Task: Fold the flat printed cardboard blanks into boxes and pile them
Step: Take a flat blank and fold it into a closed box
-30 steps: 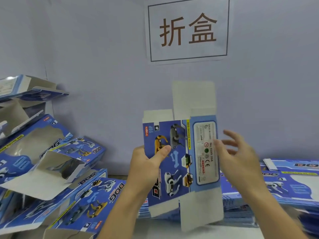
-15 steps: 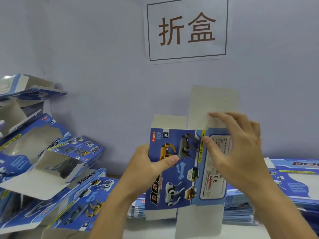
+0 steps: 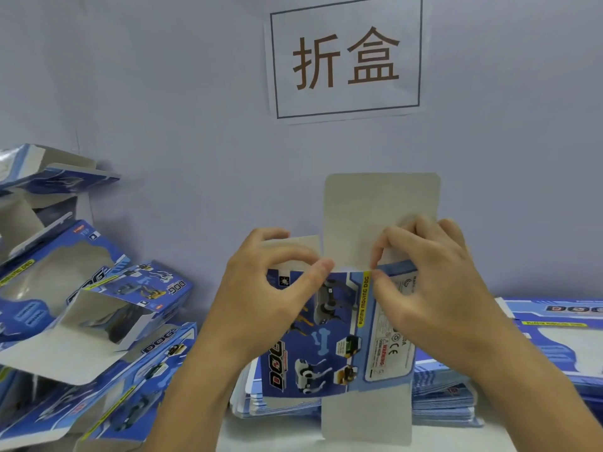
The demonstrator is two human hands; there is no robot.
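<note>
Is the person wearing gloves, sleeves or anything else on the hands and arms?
No. The left hand and right hand are bare, with no gloves, rings or watch visible. Both forearms are uncovered as far as the picture shows; no sleeve comes into view.

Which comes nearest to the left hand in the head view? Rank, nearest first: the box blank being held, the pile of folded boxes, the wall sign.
1. Box blank: in the left hand, which pinches its top left flap.
2. Pile of folded boxes: on the table to the left.
3. Wall sign: high on the wall, above and behind both hands.
</note>
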